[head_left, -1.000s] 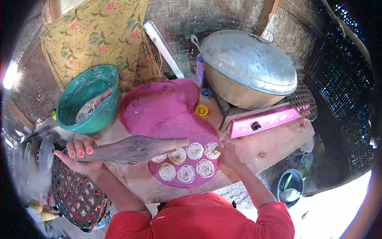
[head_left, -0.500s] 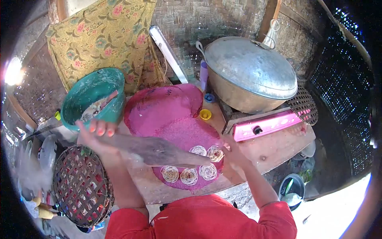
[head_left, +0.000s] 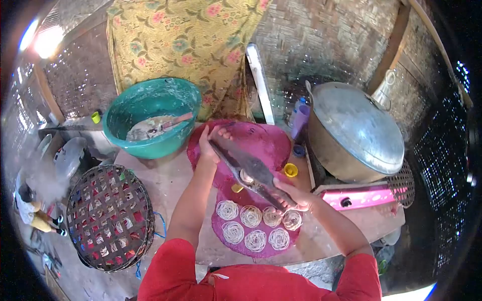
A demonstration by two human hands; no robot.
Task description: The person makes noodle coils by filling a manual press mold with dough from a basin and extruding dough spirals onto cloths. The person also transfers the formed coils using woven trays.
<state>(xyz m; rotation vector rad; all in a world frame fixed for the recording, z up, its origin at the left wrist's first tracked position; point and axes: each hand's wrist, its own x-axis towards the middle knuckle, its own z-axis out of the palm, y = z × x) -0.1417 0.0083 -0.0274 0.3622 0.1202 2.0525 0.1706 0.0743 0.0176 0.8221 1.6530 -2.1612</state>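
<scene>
A long dark wooden noodle press (head_left: 258,170) is held at a slant over a pink mat (head_left: 256,138), with a whitish round patch at its middle. My left hand (head_left: 210,145) is closed on its far left end. My right hand (head_left: 297,196) grips the near right end. Below it lie several round nests of thin white noodle strands (head_left: 255,241) in two rows on the mat. A small yellow piece (head_left: 237,188) shows beside the press; its kind I cannot make out. The press hides part of the mat.
A green basin (head_left: 153,143) with white dough or flour stands at the back left. The large lidded pot (head_left: 354,125) is at the right, behind a pink stove front (head_left: 359,197). Further things are a yellow cup (head_left: 290,170) and a woven basket (head_left: 110,215). A person (head_left: 32,205) is far left.
The view has shifted, so most things appear further right. The press has turned from nearly level to a steeper slant and moved away from the nests. More nests show. Both hands now grip its ends.
</scene>
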